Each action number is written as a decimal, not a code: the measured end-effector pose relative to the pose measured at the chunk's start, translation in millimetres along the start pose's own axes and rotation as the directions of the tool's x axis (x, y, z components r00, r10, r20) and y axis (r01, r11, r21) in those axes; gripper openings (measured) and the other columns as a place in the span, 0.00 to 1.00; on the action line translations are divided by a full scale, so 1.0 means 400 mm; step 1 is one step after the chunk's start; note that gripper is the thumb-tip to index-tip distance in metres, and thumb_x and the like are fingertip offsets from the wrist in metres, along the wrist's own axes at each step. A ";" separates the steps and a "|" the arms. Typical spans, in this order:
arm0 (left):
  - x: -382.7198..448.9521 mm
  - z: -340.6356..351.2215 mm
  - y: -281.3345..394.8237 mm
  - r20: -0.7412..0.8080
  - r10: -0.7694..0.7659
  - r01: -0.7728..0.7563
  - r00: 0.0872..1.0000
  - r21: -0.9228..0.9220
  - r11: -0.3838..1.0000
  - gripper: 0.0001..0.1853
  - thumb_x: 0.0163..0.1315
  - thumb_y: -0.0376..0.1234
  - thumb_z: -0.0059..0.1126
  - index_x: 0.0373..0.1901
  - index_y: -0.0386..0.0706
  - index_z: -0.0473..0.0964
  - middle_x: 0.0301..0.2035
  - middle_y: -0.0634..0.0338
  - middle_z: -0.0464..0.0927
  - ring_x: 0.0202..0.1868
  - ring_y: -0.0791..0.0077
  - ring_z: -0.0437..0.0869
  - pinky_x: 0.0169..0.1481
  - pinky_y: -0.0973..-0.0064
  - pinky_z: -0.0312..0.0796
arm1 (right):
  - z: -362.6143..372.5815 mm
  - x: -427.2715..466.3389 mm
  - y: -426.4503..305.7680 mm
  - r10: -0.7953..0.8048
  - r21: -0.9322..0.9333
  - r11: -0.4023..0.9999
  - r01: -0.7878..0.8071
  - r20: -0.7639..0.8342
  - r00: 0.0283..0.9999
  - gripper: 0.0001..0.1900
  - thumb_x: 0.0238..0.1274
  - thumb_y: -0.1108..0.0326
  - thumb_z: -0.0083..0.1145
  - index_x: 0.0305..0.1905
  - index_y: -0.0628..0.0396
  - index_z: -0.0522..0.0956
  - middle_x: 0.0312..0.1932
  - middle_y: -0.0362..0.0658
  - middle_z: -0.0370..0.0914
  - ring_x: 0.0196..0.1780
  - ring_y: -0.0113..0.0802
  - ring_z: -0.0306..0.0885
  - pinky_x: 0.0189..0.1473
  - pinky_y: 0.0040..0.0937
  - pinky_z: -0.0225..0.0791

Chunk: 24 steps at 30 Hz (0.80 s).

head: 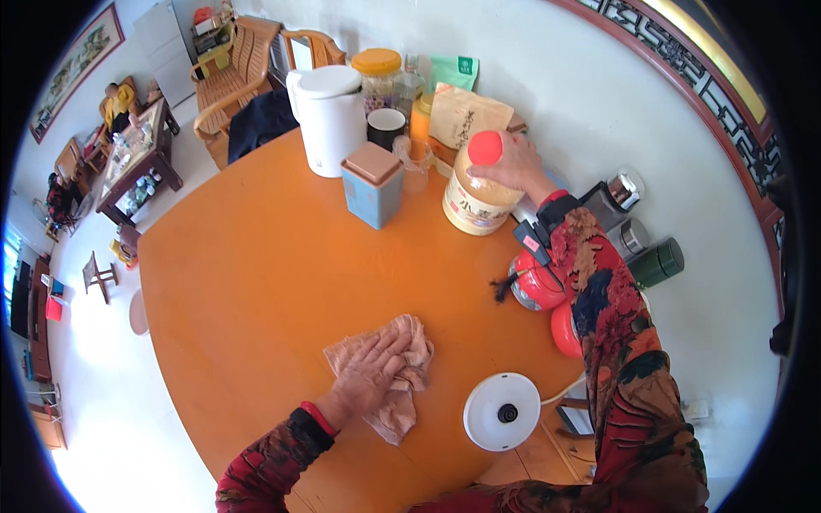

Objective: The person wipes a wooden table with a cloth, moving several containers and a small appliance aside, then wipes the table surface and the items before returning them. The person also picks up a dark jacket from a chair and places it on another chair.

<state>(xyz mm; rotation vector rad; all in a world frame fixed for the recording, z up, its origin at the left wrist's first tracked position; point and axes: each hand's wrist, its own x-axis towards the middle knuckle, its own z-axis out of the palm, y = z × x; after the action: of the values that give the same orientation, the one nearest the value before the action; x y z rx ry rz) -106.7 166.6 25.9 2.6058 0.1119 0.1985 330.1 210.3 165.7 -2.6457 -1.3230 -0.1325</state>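
Note:
My left hand [367, 379] lies palm down on a crumpled pinkish-brown cloth [414, 346], pressed on the orange wooden tabletop [269, 288]. At the far right of the table my right hand [512, 163] grips the red lid [485, 148] of a large clear jar [478, 205] with a pale filling and a label that bears writing. Left of the jar stand a blue tin with a brown lid [374, 192], a clear cup [418, 167] and a white electric kettle [330, 128]. The kettle's round white base [501, 412] rests near the table's front edge.
A dark cup [386, 128], a yellow-lidded jar [377, 77] and paper pouches [468, 115] stand by the wall. Red-lidded jars [537, 279] and a green flask [660, 263] are on the right, beside my right arm. Two people sit far off at the left.

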 end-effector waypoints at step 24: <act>-0.190 -0.029 0.029 -0.346 -0.691 0.525 0.634 -0.464 0.714 0.11 0.69 0.29 0.56 0.50 0.37 0.72 0.47 0.51 0.80 0.51 0.56 0.82 0.59 0.65 0.75 | -0.111 -0.519 -0.221 -0.783 0.476 0.565 0.674 0.052 0.620 0.59 0.38 0.38 0.78 0.75 0.57 0.62 0.75 0.60 0.57 0.77 0.59 0.57 0.77 0.51 0.55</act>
<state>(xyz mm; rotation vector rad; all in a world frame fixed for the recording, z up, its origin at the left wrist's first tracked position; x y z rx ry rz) -182.9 153.7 32.6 1.9733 1.0632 0.5820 134.8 90.6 186.8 -1.6313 -2.1941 0.3723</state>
